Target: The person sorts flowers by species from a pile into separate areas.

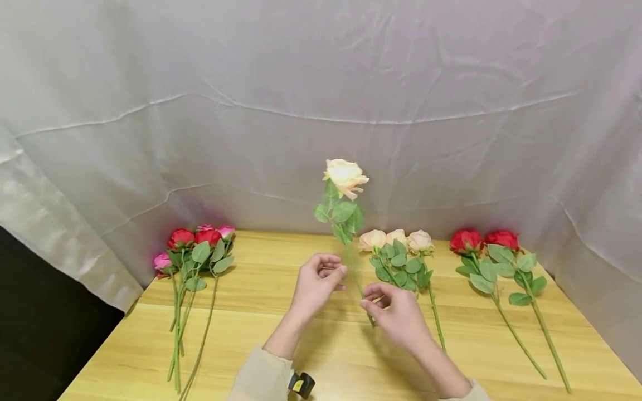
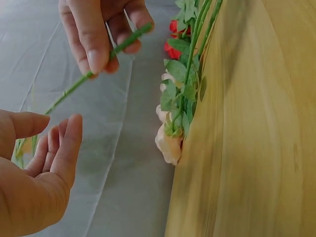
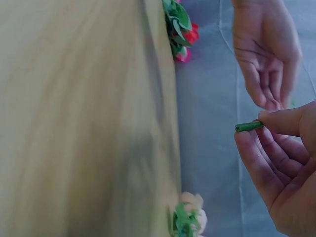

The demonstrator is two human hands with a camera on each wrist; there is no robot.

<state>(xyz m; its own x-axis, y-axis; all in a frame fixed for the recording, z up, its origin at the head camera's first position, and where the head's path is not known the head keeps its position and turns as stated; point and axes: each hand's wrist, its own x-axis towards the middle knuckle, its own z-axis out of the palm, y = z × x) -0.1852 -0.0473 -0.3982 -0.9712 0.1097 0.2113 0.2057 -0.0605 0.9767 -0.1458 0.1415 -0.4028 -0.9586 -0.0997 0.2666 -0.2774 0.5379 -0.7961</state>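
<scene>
A cream-peach rose [image 1: 345, 175] stands nearly upright above the middle of the table, its bloom at the top and green leaves below. My right hand [image 1: 396, 312] pinches its green stem [image 2: 74, 88] near the lower end between thumb and fingers; the cut tip [image 3: 243, 127] sticks out in the right wrist view. Just left of the stem is my left hand [image 1: 318, 284], thumb and fingers apart and bent around a gap. In the left wrist view the left hand [image 2: 42, 173] shows space between thumb and fingertips, with the stem passing beyond them.
Several red and pink roses [image 1: 195, 245] lie at the table's left. Peach roses [image 1: 396, 242] lie right of centre, and two red roses [image 1: 484, 242] farther right. Grey cloth [image 1: 251, 139] hangs behind the wooden table [image 1: 271, 250]. A small black object [image 1: 302, 384] is by the left sleeve.
</scene>
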